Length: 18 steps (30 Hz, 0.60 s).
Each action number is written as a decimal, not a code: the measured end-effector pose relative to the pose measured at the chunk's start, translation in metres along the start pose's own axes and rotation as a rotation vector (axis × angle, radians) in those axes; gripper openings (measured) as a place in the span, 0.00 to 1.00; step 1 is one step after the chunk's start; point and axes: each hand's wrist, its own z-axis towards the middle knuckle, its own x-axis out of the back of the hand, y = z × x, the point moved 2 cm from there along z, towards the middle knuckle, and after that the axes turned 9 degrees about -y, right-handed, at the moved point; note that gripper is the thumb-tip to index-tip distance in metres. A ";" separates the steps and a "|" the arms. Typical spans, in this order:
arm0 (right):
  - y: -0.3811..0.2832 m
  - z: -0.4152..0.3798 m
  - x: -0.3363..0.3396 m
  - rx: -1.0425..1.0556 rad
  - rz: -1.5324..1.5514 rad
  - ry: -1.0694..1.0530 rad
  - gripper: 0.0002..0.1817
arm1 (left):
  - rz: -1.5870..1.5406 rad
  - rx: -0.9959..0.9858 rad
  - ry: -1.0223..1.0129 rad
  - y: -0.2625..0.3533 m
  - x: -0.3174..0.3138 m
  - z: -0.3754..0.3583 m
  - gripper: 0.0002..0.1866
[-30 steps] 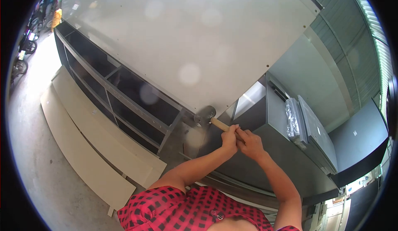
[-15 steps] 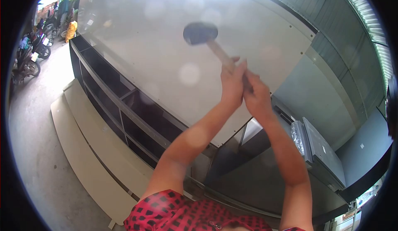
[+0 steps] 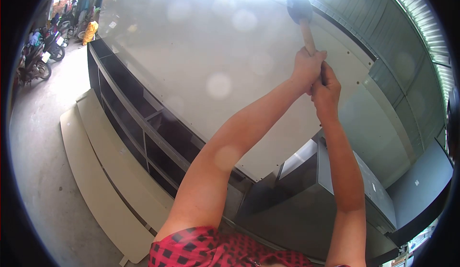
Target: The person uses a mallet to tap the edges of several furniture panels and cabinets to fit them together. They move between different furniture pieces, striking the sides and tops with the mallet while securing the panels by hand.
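Both my hands grip one mallet with a wooden handle point(image 3: 308, 38) and a dark round head point(image 3: 300, 9). Higher on the handle, my left hand point(image 3: 307, 68) is wrapped round it, thumb toward the right. Just below and to the right, my right hand point(image 3: 327, 93) closes round the lower end, which is mostly hidden by the fingers. Behind the hands spreads a large pale panel point(image 3: 191, 61) with small holes near its right edge. The mallet head is seen against its far upper edge; whether they touch, I cannot tell.
Dark open compartments point(image 3: 127, 77) run along the panel's left side. Two long beige boards point(image 3: 103, 180) lie on the floor beside them. Grey panels point(image 3: 378, 190) are at the right, and motorbikes point(image 3: 36, 63) are parked at the far left.
The mallet and both hands have moved right and upward in view, and the mallet now points more nearly straight up. Both hands still hold it.
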 end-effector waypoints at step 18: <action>-0.002 0.041 -0.019 0.045 -0.140 -0.121 0.23 | -0.037 -0.164 0.091 0.009 0.033 0.031 0.13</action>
